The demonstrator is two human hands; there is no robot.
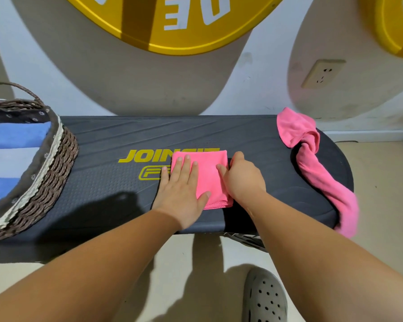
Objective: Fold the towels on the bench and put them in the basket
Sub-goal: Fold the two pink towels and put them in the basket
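A pink towel (208,175), folded into a small square, lies in the middle of the dark bench (107,163). My left hand (182,189) rests flat on its left half with straight fingers. My right hand (242,177) sits at the towel's right edge, fingers curled round that edge and thumb on top. A second pink towel (312,154) lies crumpled at the bench's right end and hangs over the front. At the left end stands a brown woven basket (54,173) holding folded blue towels (16,135).
The bench stands against a white and beige wall with a socket (322,74). A yellow round sign (172,22) hangs above. Below the bench's front edge is a pale floor and a grey clog (265,298).
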